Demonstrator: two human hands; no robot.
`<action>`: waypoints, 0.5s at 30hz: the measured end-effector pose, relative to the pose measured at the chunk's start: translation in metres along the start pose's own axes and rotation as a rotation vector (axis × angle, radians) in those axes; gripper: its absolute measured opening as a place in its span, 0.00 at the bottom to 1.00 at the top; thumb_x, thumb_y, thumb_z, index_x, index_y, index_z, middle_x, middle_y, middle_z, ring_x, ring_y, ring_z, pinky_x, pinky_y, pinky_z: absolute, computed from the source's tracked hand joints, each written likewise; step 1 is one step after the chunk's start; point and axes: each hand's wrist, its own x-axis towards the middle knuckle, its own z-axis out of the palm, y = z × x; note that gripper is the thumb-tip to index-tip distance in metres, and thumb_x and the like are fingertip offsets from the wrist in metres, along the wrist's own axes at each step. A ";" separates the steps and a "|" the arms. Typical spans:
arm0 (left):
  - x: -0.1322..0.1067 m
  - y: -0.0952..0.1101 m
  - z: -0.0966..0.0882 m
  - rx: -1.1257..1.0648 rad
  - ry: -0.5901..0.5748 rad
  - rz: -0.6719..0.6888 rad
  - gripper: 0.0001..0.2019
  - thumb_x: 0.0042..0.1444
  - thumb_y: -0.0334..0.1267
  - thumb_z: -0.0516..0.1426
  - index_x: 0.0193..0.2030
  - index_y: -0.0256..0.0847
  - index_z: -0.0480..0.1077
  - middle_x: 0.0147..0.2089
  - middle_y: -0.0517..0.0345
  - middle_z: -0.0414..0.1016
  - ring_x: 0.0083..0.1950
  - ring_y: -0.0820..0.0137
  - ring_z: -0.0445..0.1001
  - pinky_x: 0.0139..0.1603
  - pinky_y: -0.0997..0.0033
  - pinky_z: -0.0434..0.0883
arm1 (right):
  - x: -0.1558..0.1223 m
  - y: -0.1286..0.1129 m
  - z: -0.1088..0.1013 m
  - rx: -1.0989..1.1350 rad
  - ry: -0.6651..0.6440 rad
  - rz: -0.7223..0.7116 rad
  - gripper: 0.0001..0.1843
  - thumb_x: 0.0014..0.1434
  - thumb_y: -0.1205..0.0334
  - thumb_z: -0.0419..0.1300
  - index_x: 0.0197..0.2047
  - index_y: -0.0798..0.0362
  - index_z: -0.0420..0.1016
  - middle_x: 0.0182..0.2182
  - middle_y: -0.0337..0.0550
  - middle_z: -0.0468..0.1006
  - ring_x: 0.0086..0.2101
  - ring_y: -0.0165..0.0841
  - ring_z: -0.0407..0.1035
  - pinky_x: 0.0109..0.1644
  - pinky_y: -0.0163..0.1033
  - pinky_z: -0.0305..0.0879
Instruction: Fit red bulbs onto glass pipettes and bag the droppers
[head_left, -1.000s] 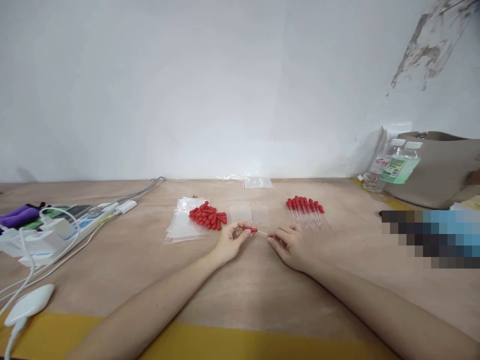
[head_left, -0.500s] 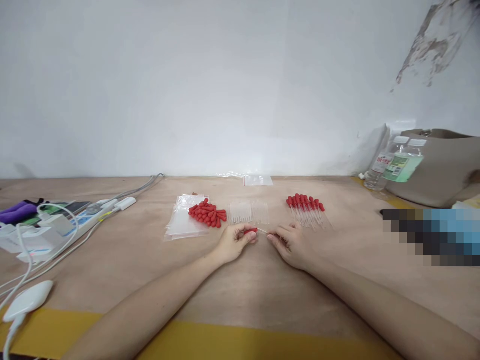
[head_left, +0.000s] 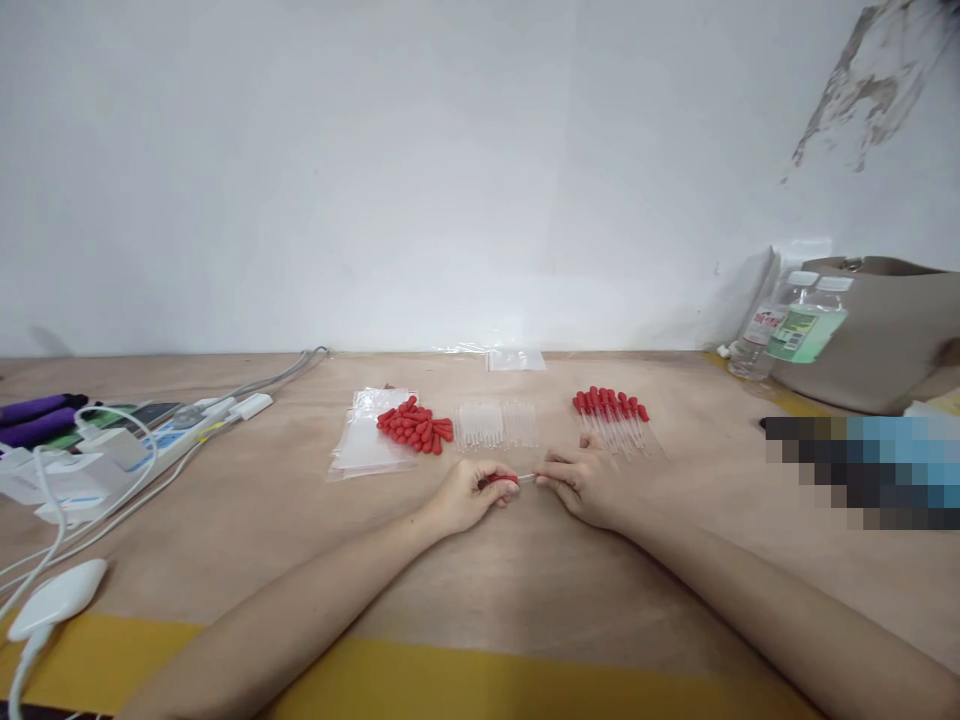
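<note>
My left hand (head_left: 471,493) pinches a red rubber dropper bulb (head_left: 510,479) between thumb and fingers. Facing it, my right hand (head_left: 589,487) grips a thin clear dropper tube (head_left: 526,477) in its fingertips. The tube's left end meets the bulb's mouth; how deep it sits inside cannot be made out. Beyond my left hand is a heap of loose red bulbs (head_left: 416,428), partly on clear plastic bags (head_left: 364,450). A row of bare clear tubes (head_left: 495,426) lies beside the heap. Past my right hand, several droppers with red bulbs fitted (head_left: 611,408) lie side by side.
A power strip (head_left: 169,440) with chargers and white cables occupies the left side, near a purple object (head_left: 45,425). Another small clear bag (head_left: 516,361) lies by the wall. Two bottles (head_left: 795,330) and a grey-beige bag (head_left: 885,335) stand at the right.
Both hands have come slightly nearer to me with the bulb and tube. The tube now lies more level, and less of it shows between the hands.
</note>
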 end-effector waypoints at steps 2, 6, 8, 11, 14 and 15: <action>0.000 0.002 0.000 0.052 0.027 0.003 0.12 0.50 0.42 0.55 0.34 0.35 0.71 0.24 0.58 0.70 0.24 0.75 0.69 0.28 0.75 0.68 | 0.000 -0.004 -0.001 -0.031 0.014 0.018 0.17 0.61 0.60 0.44 0.33 0.50 0.73 0.28 0.40 0.73 0.25 0.26 0.60 0.39 0.39 0.43; -0.002 0.006 0.001 0.120 0.042 0.036 0.12 0.51 0.42 0.55 0.35 0.35 0.70 0.25 0.58 0.70 0.25 0.74 0.68 0.27 0.75 0.67 | 0.002 -0.014 -0.008 -0.002 -0.046 0.042 0.17 0.61 0.61 0.43 0.33 0.51 0.72 0.27 0.40 0.73 0.24 0.26 0.60 0.38 0.39 0.43; -0.003 0.008 0.001 0.152 0.029 0.055 0.12 0.51 0.42 0.54 0.35 0.36 0.71 0.25 0.58 0.70 0.25 0.74 0.68 0.27 0.75 0.67 | 0.003 -0.016 -0.011 0.019 -0.081 0.048 0.18 0.61 0.60 0.43 0.32 0.52 0.72 0.26 0.40 0.73 0.24 0.27 0.60 0.38 0.38 0.44; -0.004 0.010 0.001 0.245 0.026 0.092 0.11 0.52 0.41 0.53 0.34 0.37 0.71 0.25 0.58 0.70 0.25 0.73 0.67 0.27 0.76 0.65 | 0.006 -0.016 -0.010 0.046 -0.129 0.039 0.18 0.61 0.60 0.42 0.29 0.53 0.71 0.25 0.40 0.74 0.24 0.27 0.61 0.38 0.39 0.44; -0.004 0.013 0.000 0.350 0.014 0.134 0.10 0.52 0.40 0.53 0.33 0.38 0.72 0.25 0.59 0.71 0.26 0.74 0.66 0.27 0.77 0.64 | 0.008 -0.014 -0.005 0.091 -0.173 0.034 0.18 0.61 0.60 0.41 0.29 0.53 0.69 0.25 0.41 0.74 0.25 0.28 0.62 0.38 0.39 0.44; -0.005 0.014 0.001 0.371 0.007 0.141 0.09 0.52 0.39 0.52 0.33 0.38 0.72 0.25 0.59 0.71 0.26 0.74 0.66 0.27 0.77 0.63 | 0.009 -0.014 -0.003 0.110 -0.183 0.033 0.18 0.61 0.60 0.41 0.29 0.53 0.69 0.26 0.40 0.74 0.25 0.28 0.62 0.38 0.39 0.45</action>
